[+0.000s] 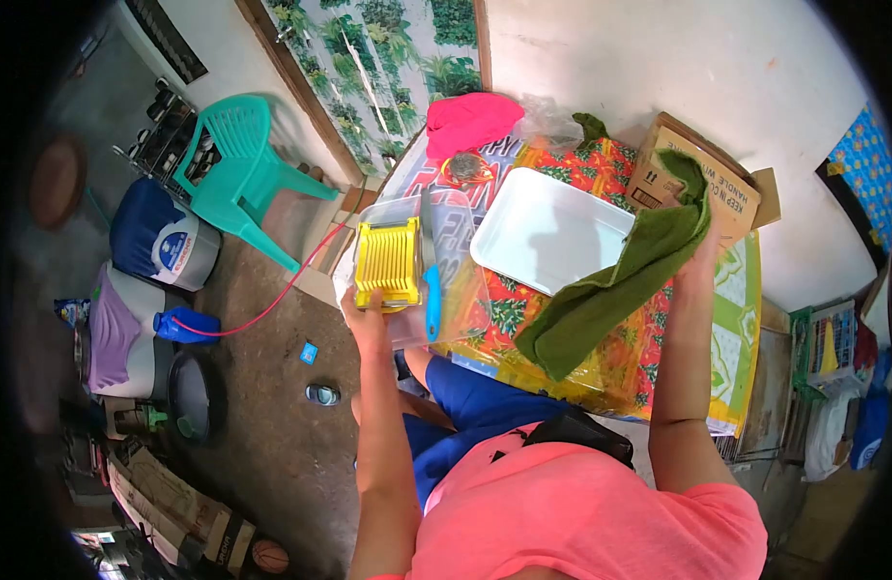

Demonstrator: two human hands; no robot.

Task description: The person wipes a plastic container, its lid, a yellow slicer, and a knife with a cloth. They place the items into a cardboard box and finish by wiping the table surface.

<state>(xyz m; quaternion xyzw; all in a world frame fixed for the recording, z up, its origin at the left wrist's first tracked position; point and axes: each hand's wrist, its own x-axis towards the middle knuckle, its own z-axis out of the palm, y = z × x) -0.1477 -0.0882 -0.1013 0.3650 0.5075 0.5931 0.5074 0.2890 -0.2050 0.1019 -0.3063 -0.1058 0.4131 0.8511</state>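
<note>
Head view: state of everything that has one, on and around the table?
Yellow slatted device: held in left hand
Green cloth: held in right hand, hanging in folds
White tray: partly behind the cloth, no contents visible
Blue-handled knife: lying down, not held
Cardboard box: one flap sticking out
Green chair: upright
Patterned door: looks shut

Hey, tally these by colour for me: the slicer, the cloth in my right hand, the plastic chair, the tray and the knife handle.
Yellow: 1, slicer
Green: 2, cloth and chair
White: 1, tray
Blue: 1, knife handle
Total: 5
</note>
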